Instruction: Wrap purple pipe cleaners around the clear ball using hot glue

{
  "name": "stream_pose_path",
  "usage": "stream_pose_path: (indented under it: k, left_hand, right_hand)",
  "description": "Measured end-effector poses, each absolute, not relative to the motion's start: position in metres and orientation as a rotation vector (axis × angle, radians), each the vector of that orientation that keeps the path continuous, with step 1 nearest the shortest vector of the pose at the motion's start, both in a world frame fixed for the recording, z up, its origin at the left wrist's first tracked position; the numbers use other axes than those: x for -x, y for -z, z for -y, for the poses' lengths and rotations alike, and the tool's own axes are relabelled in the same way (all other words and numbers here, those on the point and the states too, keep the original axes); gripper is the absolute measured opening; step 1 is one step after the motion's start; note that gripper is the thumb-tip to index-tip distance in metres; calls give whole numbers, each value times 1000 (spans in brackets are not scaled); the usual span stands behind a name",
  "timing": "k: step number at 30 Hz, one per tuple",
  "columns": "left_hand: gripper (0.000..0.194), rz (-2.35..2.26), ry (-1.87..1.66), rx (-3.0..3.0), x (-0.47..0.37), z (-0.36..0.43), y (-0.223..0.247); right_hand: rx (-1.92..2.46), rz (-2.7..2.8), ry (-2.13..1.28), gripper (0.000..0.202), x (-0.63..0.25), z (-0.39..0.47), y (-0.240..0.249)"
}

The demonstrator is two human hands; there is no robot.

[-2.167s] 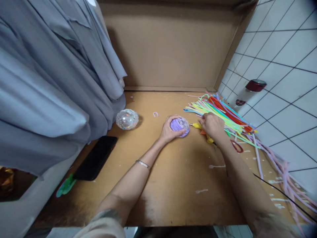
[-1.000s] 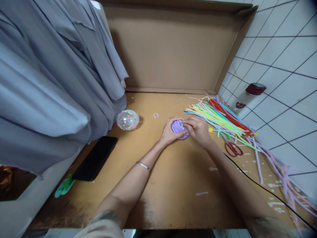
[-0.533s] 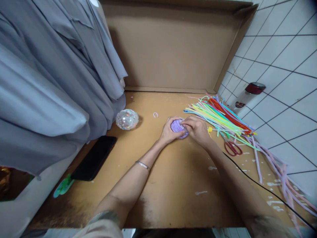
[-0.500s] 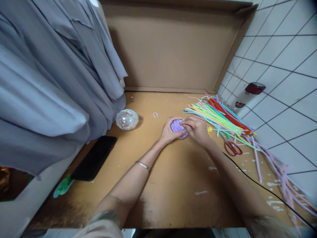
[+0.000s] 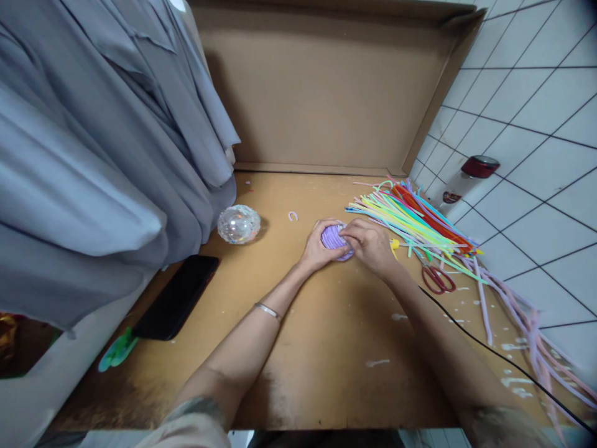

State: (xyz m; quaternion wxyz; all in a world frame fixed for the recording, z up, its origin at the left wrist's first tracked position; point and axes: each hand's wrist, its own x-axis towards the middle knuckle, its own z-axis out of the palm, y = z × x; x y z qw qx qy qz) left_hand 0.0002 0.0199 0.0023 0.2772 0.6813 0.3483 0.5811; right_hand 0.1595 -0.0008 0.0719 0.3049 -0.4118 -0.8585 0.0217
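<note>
My left hand [image 5: 323, 246] is wrapped round a rounded purple coil of pipe cleaner [image 5: 334, 241], its thumb across the near side. Ridged rows of fuzzy purple stem show between the fingers. At the coil's upper right edge my right hand [image 5: 366, 242] pinches with thumb and index finger; the pinched bit of stem is too small to make out clearly. A short pink bent piece of pipe cleaner [image 5: 293, 216] lies on the table beyond my left hand. Further left sits a clear faceted ball [image 5: 239, 224] with coloured specks.
A heap of coloured pipe cleaners [image 5: 410, 214] lies right of my hands, red-handled scissors [image 5: 438, 279] beside it. A black cable [image 5: 485, 348] crosses the right side. At left are a black phone [image 5: 180, 298] and grey cloth [image 5: 93, 137]. A cardboard box wall [image 5: 326, 87] stands behind.
Both hands stay in nearly the same place on the purple coil. The fingers of my right hand have shifted only very slightly.
</note>
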Motion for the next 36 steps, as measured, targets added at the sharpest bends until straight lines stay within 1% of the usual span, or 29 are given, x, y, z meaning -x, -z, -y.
stream_pose_path:
  k: [15, 31, 36]
  left_hand:
    - [61, -1001, -1541, -1863, 0, -23, 1]
    - [62, -1047, -1557, -2016, 3, -19, -4]
    - [69, -1056, -1567, -2012, 1, -14, -8]
  right_hand:
    - [1136, 2415, 176, 31, -158, 6, -73]
    - [1110, 2419, 196, 30, -159, 4, -73]
    - [1113, 2410, 131, 28, -161, 3, -73]
